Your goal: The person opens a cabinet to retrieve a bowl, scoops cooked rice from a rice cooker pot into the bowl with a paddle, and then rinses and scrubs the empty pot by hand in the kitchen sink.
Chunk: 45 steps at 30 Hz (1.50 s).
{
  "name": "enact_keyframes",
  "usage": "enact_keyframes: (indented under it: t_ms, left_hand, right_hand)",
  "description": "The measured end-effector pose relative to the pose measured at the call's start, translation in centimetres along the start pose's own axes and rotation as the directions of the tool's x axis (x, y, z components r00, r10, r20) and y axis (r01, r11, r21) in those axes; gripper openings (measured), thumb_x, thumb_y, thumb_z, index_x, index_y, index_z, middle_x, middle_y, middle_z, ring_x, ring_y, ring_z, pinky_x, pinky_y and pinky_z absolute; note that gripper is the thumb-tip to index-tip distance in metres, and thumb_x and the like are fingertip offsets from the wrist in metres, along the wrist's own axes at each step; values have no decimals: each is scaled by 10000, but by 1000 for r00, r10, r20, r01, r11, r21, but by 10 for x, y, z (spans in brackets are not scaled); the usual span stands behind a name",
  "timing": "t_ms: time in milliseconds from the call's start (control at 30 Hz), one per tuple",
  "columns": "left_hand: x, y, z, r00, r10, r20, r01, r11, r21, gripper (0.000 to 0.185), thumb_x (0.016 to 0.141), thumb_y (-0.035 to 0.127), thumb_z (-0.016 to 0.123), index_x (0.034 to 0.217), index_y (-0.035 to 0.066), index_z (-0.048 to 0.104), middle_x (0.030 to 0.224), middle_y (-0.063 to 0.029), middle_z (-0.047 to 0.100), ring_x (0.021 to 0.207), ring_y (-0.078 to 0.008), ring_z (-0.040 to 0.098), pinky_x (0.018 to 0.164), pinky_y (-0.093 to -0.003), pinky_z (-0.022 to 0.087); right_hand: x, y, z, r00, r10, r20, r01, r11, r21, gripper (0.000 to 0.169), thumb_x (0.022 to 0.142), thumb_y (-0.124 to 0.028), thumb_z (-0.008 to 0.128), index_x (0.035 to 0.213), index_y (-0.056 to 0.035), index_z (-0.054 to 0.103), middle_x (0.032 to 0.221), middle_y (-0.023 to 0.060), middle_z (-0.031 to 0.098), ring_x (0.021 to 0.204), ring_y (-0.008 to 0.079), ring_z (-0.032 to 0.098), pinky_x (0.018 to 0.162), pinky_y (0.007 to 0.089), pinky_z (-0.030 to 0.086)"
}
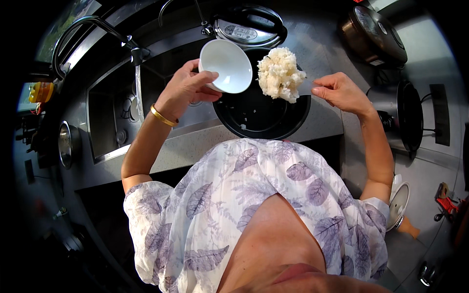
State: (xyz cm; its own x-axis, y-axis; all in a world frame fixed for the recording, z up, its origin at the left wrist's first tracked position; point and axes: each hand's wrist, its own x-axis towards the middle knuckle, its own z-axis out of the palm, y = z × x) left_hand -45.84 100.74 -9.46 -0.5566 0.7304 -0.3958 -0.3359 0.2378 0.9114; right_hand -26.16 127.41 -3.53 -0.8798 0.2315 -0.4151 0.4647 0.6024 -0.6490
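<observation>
My left hand (192, 83) grips a white bowl (226, 66) by its rim, thumb inside. The bowl is tilted, and no food shows in it. My right hand (339, 91) pinches the short visible handle of a pale, see-through utensil (306, 88), probably a rice paddle. A large clump of cooked white rice (280, 75) covers the rest of it. Bowl and rice are side by side, apart, above a black pot (262, 115). A few rice grains stick to the pot's dark inside.
Left of the pot, water runs from a tap (136, 55) into a steel sink (106, 146). A steel basin (69, 144) stands beyond it. Behind the pot is a cooker lid (245, 29). Cookers (373, 36) and a dark appliance (394, 113) line the right.
</observation>
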Motion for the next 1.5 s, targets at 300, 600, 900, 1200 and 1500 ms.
enact_keyframes:
  t_ms: [300,600,900,1200,1500]
  left_hand:
    - [5,-12,48,937,-149,316,239,933,-268,480,786,263,609,1115,-41,437,981,-183,557,835,-240,631,772,-315,539]
    - [15,-26,50,951,-32,309,173,881,-440,488,780,114,564,1217,19,367,1072,-156,546,856,-225,627,772,-335,542]
    - [17,-46,57,971,230,73,-186,905,-382,590,736,-37,519,1290,31,327,1130,-130,534,922,-214,616,762,-283,556]
    - [18,-45,54,994,65,93,-10,866,-500,567,741,-14,490,1284,10,329,1124,-149,530,882,-210,624,728,-274,564]
    - [15,-59,17,989,146,18,-108,804,-585,472,812,150,509,1206,-78,383,1087,-203,568,914,-314,618,827,-331,522]
  right_hand:
    - [-4,-30,13,872,-440,-213,156,663,-732,196,841,-216,543,733,-56,578,546,77,534,469,186,516,467,287,368]
    - [-6,-16,36,581,-779,-235,-81,233,-969,204,732,-105,571,928,-122,625,517,-16,451,449,126,483,462,261,321]
    - [-5,-19,42,468,-817,-336,15,388,-922,174,744,-142,644,917,-124,650,515,-6,433,444,134,468,453,279,314]
    - [1,-8,38,471,-737,-485,107,593,-798,194,752,-152,671,937,-93,664,558,41,526,442,199,485,430,292,369]
    - [2,16,40,813,-365,-453,142,880,-454,183,837,-240,582,886,-77,649,631,105,605,554,275,589,494,318,449]
